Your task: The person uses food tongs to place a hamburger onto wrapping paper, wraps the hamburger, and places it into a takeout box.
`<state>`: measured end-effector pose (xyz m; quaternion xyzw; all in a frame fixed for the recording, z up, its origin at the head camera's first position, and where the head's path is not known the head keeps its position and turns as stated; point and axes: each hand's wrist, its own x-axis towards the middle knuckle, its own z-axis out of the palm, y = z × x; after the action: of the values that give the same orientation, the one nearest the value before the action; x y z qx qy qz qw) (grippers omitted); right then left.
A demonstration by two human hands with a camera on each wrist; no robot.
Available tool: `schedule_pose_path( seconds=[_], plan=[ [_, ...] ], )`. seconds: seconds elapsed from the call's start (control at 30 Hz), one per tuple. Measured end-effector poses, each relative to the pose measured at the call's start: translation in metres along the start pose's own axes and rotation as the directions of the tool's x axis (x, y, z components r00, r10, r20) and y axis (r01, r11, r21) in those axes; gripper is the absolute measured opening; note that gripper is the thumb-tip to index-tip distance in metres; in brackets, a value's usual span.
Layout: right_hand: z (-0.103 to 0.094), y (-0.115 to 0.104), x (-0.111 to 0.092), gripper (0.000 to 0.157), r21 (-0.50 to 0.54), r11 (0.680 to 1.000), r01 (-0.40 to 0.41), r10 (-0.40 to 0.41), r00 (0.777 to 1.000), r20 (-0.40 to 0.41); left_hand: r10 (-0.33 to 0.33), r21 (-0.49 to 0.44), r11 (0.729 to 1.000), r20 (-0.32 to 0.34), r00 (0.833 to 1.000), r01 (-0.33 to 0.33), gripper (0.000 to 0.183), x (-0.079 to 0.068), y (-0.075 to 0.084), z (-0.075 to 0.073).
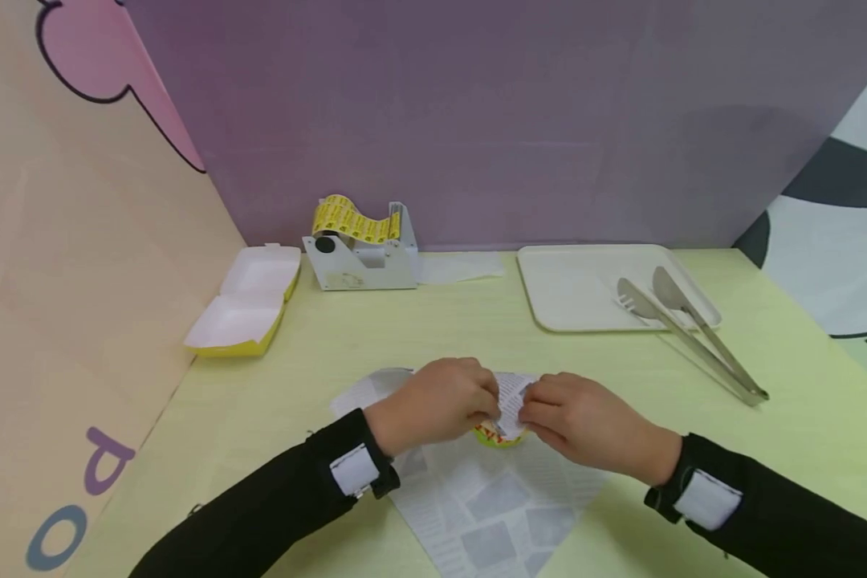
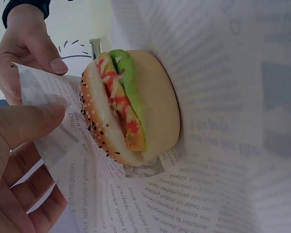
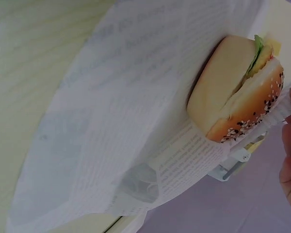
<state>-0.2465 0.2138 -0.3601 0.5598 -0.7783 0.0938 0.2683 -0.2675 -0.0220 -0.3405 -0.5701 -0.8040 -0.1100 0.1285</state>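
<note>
We see the burger (image 2: 128, 109) lying on the printed paper (image 1: 487, 514), between the two hands, its sesame bun beside a raised flap; the left hand (image 1: 444, 401) pinches that flap between thumb and fingers, and the right hand (image 1: 585, 421) pinches it likewise at the other side. We judge the paper the likeliest point of failure: an uneven pull could tear so thin a sheet, or drag it askew beneath the burger. Should the flap be drawn hard against the bun, we would expect the layers to slide apart, since nothing that we can see binds them; should either pinch slacken, the flap might spring up again. Around this work we note a pale yellow-green table (image 1: 296, 393), with an open yellow box (image 1: 253, 317) at the left, a dispenser (image 1: 364, 273) bearing a yellow label roll (image 1: 350, 221) at the back, and tongs (image 1: 718, 353) propped on a white tray (image 1: 563, 289) at the right; a purple panel (image 1: 441, 120) closes the rear, and cartoon-printed walls flank both sides
</note>
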Motion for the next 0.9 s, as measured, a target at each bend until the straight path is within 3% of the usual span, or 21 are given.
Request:
schedule_pose_path(
  seconds=[0.07, 0.2, 0.33, 0.4, 0.47, 0.57, 0.67, 0.9],
  plan=[
    [0.0, -0.001, 0.001, 0.034, -0.011, 1.0, 0.012, -0.012, 1.0, 0.027, 0.013, 0.018, 1.0, 0.006, 1.0, -0.013, 0.008, -0.001, 0.001, 0.0],
    [0.0, -0.003, 0.002, 0.006, -0.021, 0.999, 0.032, -0.031, 0.997, 0.075, -0.003, 0.022, 1.0, 0.021, 1.0, 0.002, 0.012, -0.004, 0.003, 0.003],
    [0.002, -0.005, 0.002, 0.013, -0.025, 0.999, 0.036, -0.033, 0.995, 0.089, -0.006, 0.003, 1.0, 0.032, 0.999, 0.006, 0.012, -0.008, 0.002, 0.006],
    [0.003, -0.005, 0.001, 0.011, -0.026, 0.999, 0.034, -0.031, 0.995, 0.098, -0.014, -0.024, 1.0, 0.06, 0.998, 0.016, 0.007, -0.01, 0.002, 0.006],
    [0.002, -0.006, 0.001, 0.006, -0.025, 0.999, 0.024, -0.021, 0.992, 0.124, -0.025, -0.042, 0.999, 0.098, 0.995, 0.029, 0.014, -0.011, 0.0, 0.005],
    [0.0, -0.007, -0.001, 0.029, -0.012, 1.0, -0.004, 0.006, 0.986, 0.168, -0.03, -0.075, 0.996, 0.133, 0.991, 0.041, 0.027, -0.01, -0.001, 0.003],
    [-0.001, -0.007, -0.002, 0.034, 0.019, 0.999, -0.034, 0.03, 0.984, 0.177, -0.017, -0.084, 0.996, 0.113, 0.993, 0.027, 0.024, -0.007, -0.002, 0.003],
    [0.001, -0.01, -0.003, 0.009, 0.09, 0.995, -0.047, 0.04, 0.996, 0.081, -0.028, -0.05, 0.998, 0.089, 0.996, 0.032, 0.011, 0.003, -0.003, 0.012]
  ],
)
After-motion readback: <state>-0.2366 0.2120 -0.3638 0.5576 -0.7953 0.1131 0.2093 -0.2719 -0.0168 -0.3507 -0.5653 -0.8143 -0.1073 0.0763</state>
